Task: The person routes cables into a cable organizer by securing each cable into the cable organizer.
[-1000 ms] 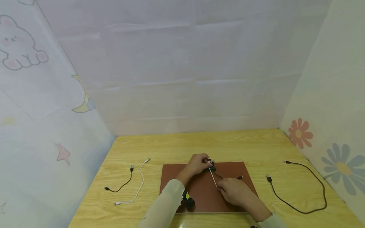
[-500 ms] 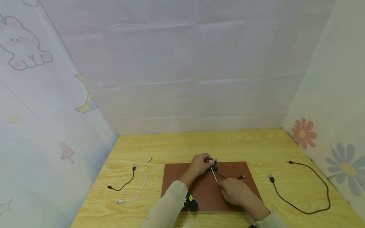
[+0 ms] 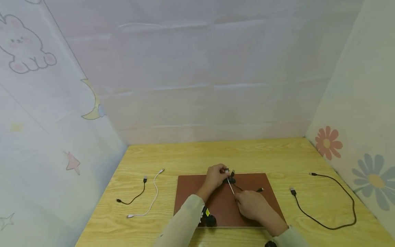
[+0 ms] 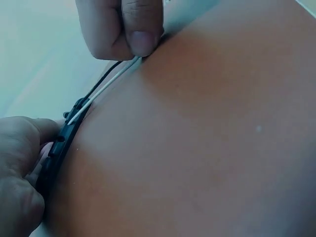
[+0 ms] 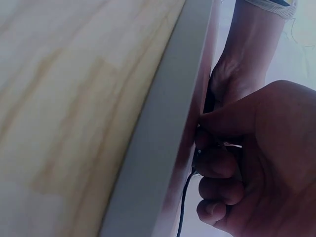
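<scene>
On the brown board (image 3: 191,187), a black cable holder (image 4: 59,143) with slots lies near the far edge. My left hand (image 3: 215,176) is at the holder and pinches the plug end of a white USB cable (image 3: 231,187) between thumb and fingers. Nearer to me, my right hand (image 3: 253,206) pinches the same white cable, its other fingers curled. The left wrist view has the white cable running fairly straight from the holder to the right hand's thumb. A black cable (image 4: 103,76) also leads out of the holder, beside the white one. The white cable's far end is hidden by the right hand.
Left of the board, a short black cable (image 3: 135,197) and a white cable (image 3: 156,192) lie on the wooden table (image 3: 185,152). A longer black cable (image 3: 321,224) curves at the right. A printed curtain (image 3: 197,85) encloses the back and sides.
My right hand's fingertips have shifted slightly toward the holder, so less white cable shows between the hands. The left hand stays at the holder. The whole view has shifted a little.
</scene>
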The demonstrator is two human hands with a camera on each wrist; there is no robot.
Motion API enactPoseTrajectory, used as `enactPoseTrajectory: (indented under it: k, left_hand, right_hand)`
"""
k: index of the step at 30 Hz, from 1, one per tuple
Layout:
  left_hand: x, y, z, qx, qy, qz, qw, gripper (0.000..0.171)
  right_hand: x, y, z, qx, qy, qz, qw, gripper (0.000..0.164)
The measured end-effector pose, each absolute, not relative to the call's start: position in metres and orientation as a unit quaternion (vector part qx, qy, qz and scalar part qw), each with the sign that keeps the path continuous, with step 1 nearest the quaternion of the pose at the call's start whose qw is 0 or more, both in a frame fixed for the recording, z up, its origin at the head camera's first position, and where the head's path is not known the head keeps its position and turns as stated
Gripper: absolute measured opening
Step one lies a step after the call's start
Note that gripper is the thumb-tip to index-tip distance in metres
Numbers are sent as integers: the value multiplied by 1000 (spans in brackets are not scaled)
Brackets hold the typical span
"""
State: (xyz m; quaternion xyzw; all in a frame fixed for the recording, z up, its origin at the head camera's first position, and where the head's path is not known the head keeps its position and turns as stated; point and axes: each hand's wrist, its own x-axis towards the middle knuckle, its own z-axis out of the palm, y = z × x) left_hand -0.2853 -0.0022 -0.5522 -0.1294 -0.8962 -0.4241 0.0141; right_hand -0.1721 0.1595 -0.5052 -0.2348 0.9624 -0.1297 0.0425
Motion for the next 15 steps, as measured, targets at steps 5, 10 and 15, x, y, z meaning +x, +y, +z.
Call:
enactPoseTrajectory:
  k: [5, 10, 15]
  left_hand:
    - [-287, -5, -551, -132, -896, -425, -10, 19]
    - [-290, -8, -552, -126, -892, -433, -28, 21]
    - [-290, -8, -553, -117, -887, -446, -37, 27]
  right_hand:
    - [-173, 159, -503, -225, 964, -129, 65, 16]
    - [-172, 163, -502, -216, 963, -144, 73, 16]
    - [-169, 167, -504, -212, 964, -145, 69, 21]
